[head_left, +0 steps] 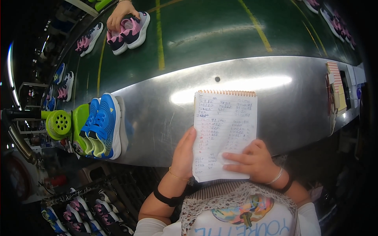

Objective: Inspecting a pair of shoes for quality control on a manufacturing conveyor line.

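Observation:
A spiral notebook (pixel 224 118) with handwritten pages is held in front of me, over the near edge of the metal table. My left hand (pixel 184 152) grips its left edge, thumb along the side and the other fingers hidden behind. At the lower right corner is my right hand (pixel 252 159), two fingers lying across the page and the rest curled at the edge. To the left, a pair of blue sneakers (pixel 104 126) with lime lining leans on a bright green stand (pixel 80 118).
Beyond the metal table (pixel 153 114) runs a green conveyor belt (pixel 204 35) with yellow lines. Another person's hand (pixel 120 15) touches pink and navy sneakers (pixel 130 33) there. Papers and notepads (pixel 336 84) lie at the right end. Shoe racks (pixel 82 212) stand low at left.

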Action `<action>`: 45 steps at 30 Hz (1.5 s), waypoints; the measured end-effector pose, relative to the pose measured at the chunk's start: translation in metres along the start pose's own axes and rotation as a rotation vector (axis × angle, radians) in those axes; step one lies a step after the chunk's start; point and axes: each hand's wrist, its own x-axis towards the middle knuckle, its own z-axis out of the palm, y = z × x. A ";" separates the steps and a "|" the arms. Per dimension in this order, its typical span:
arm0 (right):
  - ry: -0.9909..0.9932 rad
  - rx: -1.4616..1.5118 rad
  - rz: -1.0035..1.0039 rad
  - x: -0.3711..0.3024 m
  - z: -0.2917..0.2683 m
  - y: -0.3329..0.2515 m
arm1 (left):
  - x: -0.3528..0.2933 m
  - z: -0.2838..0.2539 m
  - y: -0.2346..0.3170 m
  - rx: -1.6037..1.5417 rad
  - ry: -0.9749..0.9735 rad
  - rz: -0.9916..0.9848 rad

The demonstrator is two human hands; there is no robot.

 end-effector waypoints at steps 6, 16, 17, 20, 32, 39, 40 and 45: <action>-0.003 -0.009 -0.002 0.000 -0.001 0.000 | 0.000 0.000 0.000 -0.009 -0.013 0.000; 0.002 -0.009 -0.011 0.000 -0.001 0.001 | -0.001 0.002 0.001 -0.001 0.011 0.006; 0.002 -0.006 -0.011 0.000 -0.001 0.001 | -0.001 0.002 0.001 -0.001 0.012 0.007; 0.004 -0.003 -0.011 0.001 -0.001 0.002 | 0.000 0.000 0.000 0.020 0.010 0.016; 0.001 -0.025 -0.013 0.002 -0.003 0.000 | -0.001 0.001 0.001 0.012 -0.002 0.008; 0.034 -0.003 0.003 0.002 -0.003 0.001 | 0.001 -0.002 0.000 0.019 0.034 -0.016; 0.036 -0.008 0.003 0.002 -0.002 0.002 | 0.001 -0.003 0.000 0.001 0.046 -0.034; 0.156 0.201 0.058 -0.002 0.005 0.011 | 0.002 -0.006 0.003 -0.025 -0.045 0.004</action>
